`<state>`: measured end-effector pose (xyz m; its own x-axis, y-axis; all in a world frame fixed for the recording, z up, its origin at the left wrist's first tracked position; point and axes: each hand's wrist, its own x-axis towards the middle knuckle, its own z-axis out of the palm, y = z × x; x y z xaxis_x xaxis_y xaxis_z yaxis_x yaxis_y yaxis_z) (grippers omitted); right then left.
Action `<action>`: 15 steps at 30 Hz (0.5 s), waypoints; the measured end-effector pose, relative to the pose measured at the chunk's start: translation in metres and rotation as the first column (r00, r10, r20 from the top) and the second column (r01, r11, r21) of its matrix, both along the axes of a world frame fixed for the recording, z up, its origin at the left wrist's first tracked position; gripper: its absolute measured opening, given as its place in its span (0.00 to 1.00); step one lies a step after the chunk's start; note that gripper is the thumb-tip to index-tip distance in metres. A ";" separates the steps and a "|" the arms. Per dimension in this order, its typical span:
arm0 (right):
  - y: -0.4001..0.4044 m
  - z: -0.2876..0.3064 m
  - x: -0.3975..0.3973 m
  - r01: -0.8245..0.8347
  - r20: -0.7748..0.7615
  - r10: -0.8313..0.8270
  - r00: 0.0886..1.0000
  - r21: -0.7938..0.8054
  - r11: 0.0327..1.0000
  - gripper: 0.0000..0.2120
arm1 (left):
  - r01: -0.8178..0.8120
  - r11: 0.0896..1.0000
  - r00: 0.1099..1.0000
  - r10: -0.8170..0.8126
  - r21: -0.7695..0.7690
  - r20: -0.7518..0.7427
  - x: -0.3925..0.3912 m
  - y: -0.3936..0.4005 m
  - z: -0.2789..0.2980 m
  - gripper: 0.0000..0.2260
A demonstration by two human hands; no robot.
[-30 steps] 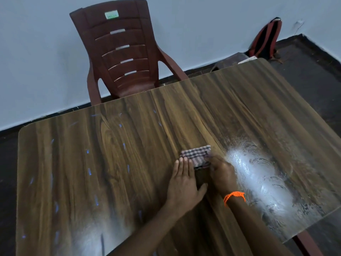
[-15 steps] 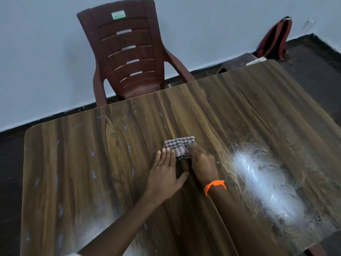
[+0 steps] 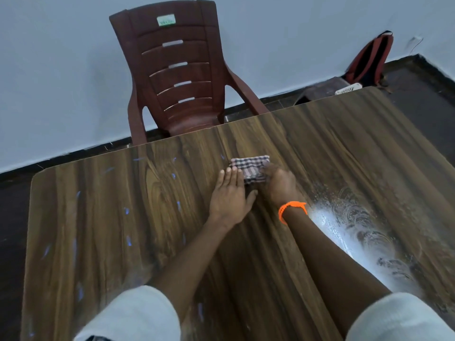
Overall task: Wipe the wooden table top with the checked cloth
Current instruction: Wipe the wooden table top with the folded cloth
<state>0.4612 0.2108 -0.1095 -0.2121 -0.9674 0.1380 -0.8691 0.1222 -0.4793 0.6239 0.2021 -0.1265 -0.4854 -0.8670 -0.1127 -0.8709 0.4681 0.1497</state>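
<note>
1. Cloth [image 3: 250, 168], checked and folded into a small pad, lies flat on the table [image 3: 103, 217], toward the table's far edge and just in front of the chair [image 3: 177, 77].
2. I see my right hand [image 3: 279, 184] on the cloth's near right corner, fingers curled down onto it; whether the thumb tucks under the fold I cannot tell.
3. My left hand [image 3: 230, 193] lies flat on the wood with straight fingers, holding nothing, its fingertips just beside the cloth's left edge.
4. I judge the cloth light, soft and limp. It will bunch or unfold if dragged by one corner, so I would press it from above with a flat palm over its middle.
5. The wood looks smooth and glossy, so the pad should slide easily; downward pressure matters more than grip.
6. To the right of my right arm a whitish smeared patch [image 3: 357, 232] shows on the table, and small bluish marks dot the wood left of the cloth.
</note>
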 end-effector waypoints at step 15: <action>0.045 -0.018 -0.028 0.079 0.028 -0.078 0.997 -0.053 0.995 0.16 | 0.107 0.992 0.992 -0.103 0.061 -0.072 -0.013 0.030 0.000 0.41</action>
